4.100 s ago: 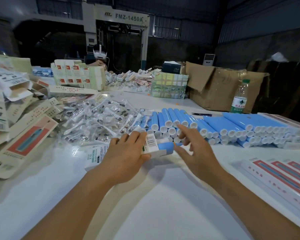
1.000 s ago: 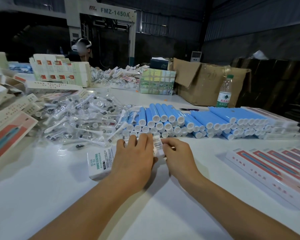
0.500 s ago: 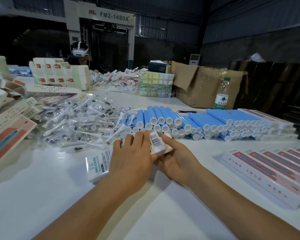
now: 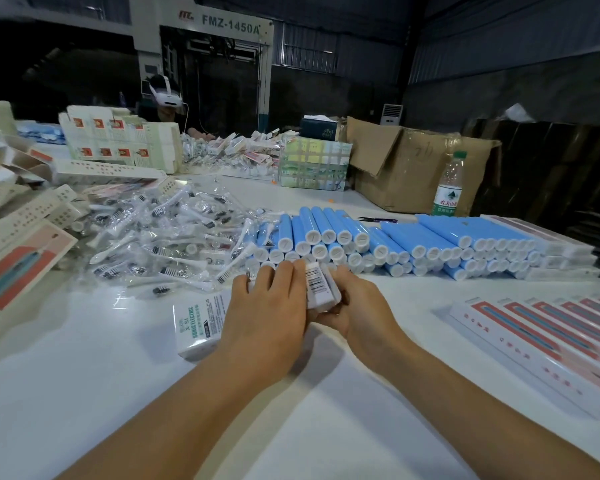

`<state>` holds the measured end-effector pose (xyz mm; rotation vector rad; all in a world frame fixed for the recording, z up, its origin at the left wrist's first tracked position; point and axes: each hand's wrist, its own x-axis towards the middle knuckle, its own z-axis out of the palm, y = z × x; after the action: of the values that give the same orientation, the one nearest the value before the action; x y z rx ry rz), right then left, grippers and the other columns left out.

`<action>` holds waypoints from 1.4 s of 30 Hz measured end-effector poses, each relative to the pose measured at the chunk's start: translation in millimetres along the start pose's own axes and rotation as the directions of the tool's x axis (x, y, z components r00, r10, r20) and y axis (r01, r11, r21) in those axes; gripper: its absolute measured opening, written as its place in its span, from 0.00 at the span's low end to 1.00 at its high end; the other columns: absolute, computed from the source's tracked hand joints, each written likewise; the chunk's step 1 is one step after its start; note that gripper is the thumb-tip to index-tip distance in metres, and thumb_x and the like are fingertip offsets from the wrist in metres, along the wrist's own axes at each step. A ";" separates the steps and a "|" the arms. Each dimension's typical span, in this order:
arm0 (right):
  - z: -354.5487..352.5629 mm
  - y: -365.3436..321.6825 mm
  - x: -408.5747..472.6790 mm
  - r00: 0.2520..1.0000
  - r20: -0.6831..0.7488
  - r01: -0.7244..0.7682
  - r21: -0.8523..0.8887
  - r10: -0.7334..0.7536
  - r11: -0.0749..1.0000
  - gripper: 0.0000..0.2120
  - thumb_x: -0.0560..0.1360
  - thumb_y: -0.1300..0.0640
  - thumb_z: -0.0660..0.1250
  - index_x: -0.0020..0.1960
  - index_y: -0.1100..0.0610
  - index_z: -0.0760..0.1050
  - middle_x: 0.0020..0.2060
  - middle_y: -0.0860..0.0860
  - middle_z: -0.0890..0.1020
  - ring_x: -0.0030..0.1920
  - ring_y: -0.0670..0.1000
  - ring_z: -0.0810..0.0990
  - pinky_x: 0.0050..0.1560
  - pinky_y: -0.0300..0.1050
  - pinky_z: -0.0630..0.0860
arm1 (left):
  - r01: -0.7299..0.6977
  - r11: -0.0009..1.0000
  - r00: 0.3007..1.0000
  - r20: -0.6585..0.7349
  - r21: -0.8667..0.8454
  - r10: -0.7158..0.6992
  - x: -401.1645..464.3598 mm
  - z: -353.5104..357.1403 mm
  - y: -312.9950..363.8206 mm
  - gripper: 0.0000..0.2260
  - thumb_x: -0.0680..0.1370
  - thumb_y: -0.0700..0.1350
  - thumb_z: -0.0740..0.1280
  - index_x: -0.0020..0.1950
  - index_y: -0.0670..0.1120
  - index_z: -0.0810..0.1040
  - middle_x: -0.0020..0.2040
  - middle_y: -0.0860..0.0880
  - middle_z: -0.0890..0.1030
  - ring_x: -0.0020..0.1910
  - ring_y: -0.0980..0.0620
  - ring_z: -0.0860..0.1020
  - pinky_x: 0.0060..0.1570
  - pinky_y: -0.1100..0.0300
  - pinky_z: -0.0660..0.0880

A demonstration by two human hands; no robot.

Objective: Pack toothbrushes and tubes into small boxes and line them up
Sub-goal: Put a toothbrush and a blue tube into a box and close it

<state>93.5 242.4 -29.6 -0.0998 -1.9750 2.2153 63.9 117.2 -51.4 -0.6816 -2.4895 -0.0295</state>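
Note:
A long white box (image 4: 198,323) with green print lies across the white table (image 4: 84,393) in front of me. My left hand (image 4: 269,317) holds it from above, fingers wrapped over its middle. My right hand (image 4: 357,306) grips the box's right end, where the barcoded flap (image 4: 317,284) stands up between both hands. Behind them lies a stack of blue tubes (image 4: 378,240) with white caps. Left of the tubes is a heap of bagged white brush heads (image 4: 160,237). A row of packed boxes (image 4: 548,341) with red pictures lies at the right.
Flat unfolded boxes (image 4: 18,258) pile up at the left edge. At the back stand a cardboard carton (image 4: 409,168), a water bottle (image 4: 449,188), a patterned box (image 4: 314,164) and stacked cartons (image 4: 122,143). A person with a headset (image 4: 165,95) sits opposite.
The blue tube that stuck out of the box's right end is no longer visible. My right hand has come onto that end and now holds the flap, tilting it up.

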 end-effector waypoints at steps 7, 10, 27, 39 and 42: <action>-6.4 -1.1 3.2 0.998 -0.032 -0.040 0.142 0.045 0.989 0.12 0.79 0.65 0.57 0.51 0.64 0.80 0.45 0.60 0.85 0.43 0.55 0.85 0.41 0.48 0.81 | -0.026 0.999 0.999 -0.040 -0.040 0.024 -2.3 -4.6 -3.6 0.30 0.79 0.58 0.56 0.75 0.42 0.58 0.66 0.47 0.69 0.60 0.46 0.70 0.53 0.49 0.65; -8.0 2.3 3.5 0.999 -0.034 -0.021 0.110 0.025 0.994 0.11 0.77 0.66 0.59 0.50 0.63 0.81 0.43 0.59 0.85 0.41 0.54 0.85 0.37 0.45 0.80 | -0.076 0.997 0.992 -0.097 -0.005 0.075 -4.1 -7.0 -3.1 0.30 0.73 0.56 0.67 0.69 0.39 0.71 0.57 0.45 0.77 0.50 0.44 0.77 0.45 0.49 0.72; -2.4 11.3 -1.4 0.991 -0.062 0.104 -0.228 -0.121 0.968 0.20 0.81 0.62 0.54 0.72 0.55 0.66 0.60 0.54 0.79 0.58 0.49 0.79 0.62 0.50 0.75 | -0.052 0.997 0.999 -0.009 0.053 0.052 -5.8 -5.8 1.1 0.30 0.81 0.56 0.47 0.76 0.42 0.42 0.70 0.47 0.59 0.65 0.46 0.63 0.59 0.50 0.61; -7.7 5.0 -1.2 0.923 -0.244 0.183 -0.401 -0.297 0.898 0.09 0.72 0.64 0.71 0.34 0.57 0.78 0.28 0.47 0.79 0.28 0.39 0.74 0.32 0.32 0.70 | 0.002 0.998 1.000 0.027 0.070 -0.004 -4.4 -6.4 2.5 0.31 0.81 0.57 0.53 0.76 0.41 0.45 0.68 0.45 0.60 0.64 0.44 0.63 0.57 0.48 0.61; -5.8 6.0 -5.0 0.872 -0.215 0.267 -0.545 -0.440 0.795 0.09 0.72 0.63 0.71 0.35 0.54 0.77 0.36 0.51 0.80 0.35 0.41 0.75 0.37 0.29 0.70 | -0.015 0.994 1.000 -0.005 0.104 0.016 -5.8 -11.2 6.5 0.31 0.75 0.56 0.65 0.72 0.38 0.65 0.59 0.44 0.73 0.53 0.44 0.74 0.48 0.49 0.70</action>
<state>98.8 246.6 -36.5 -0.1378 -2.1035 1.3113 76.8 118.4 -45.7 -0.6558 -2.4612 0.1034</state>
